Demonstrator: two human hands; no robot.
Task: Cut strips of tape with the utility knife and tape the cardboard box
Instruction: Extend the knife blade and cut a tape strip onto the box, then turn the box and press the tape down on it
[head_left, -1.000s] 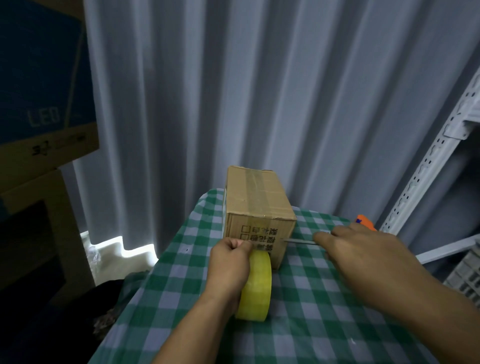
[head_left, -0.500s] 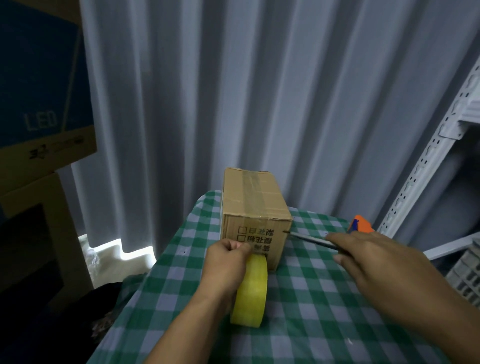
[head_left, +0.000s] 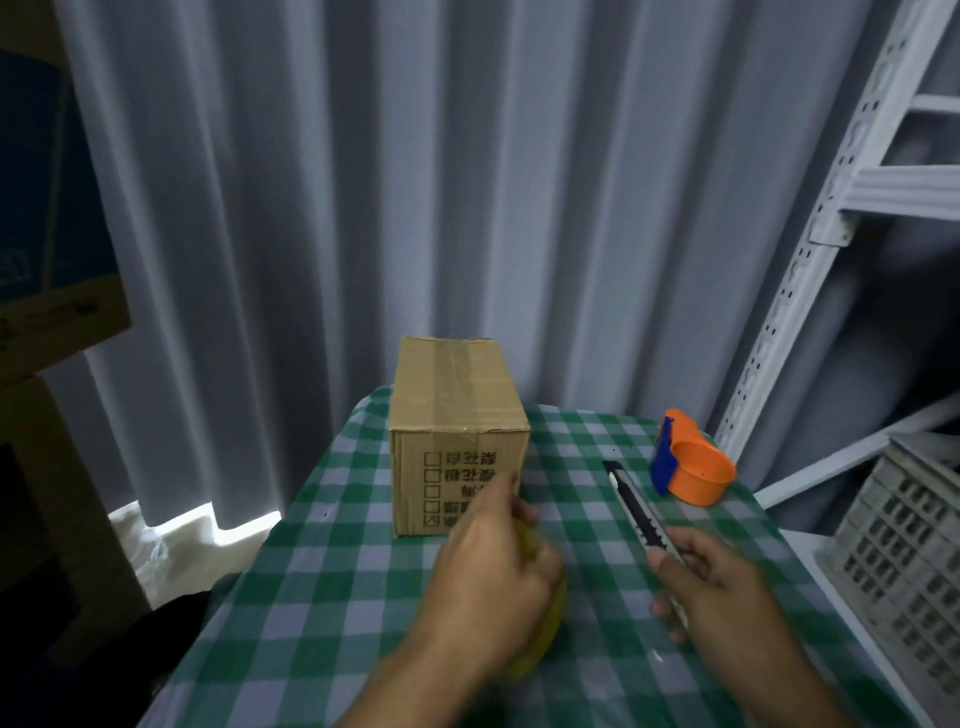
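Far left there's a big blue and brown carton (head_left: 47, 218) stacked against the grey curtain (head_left: 467, 182). On the green checked tablecloth (head_left: 332, 571) sits the cardboard box (head_left: 457, 431), standing toward the back edge, with clear tape already running down the middle of its top and printed checkboxes on the near face. Just in front of it the left hand (head_left: 493, 582) is wrapped around the yellow tape roll (head_left: 540, 639), mostly covering it, fingertips up near the box's lower right corner. To the right, the right hand (head_left: 727, 592) is closed around the utility knife (head_left: 636, 506), blade end pointing away over the cloth, well clear of the box. Beyond that sits an orange and blue tape dispenser (head_left: 688, 462), then a white metal shelf frame (head_left: 810, 260) and a grey plastic crate (head_left: 914, 545) at the far right.
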